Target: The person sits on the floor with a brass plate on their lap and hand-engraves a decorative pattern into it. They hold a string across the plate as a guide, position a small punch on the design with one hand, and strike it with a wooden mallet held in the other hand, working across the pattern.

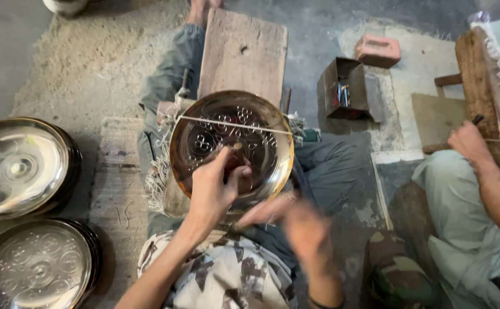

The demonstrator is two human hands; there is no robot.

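The left hand (pixel 213 191) pinches a small punch (pixel 237 150) upright on the brass plate (pixel 231 147), which lies tied by a cord (pixel 233 125) over a wooden block (pixel 242 52) on the lap. The right hand (pixel 304 229) is blurred beside the rim; its grip cannot be told. Keeping the punch square should mark cleanly.

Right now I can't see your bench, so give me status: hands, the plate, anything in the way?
Left hand pinching a small punch on the round metal plate. Right hand blurred, below the rim. String crosses the plate.
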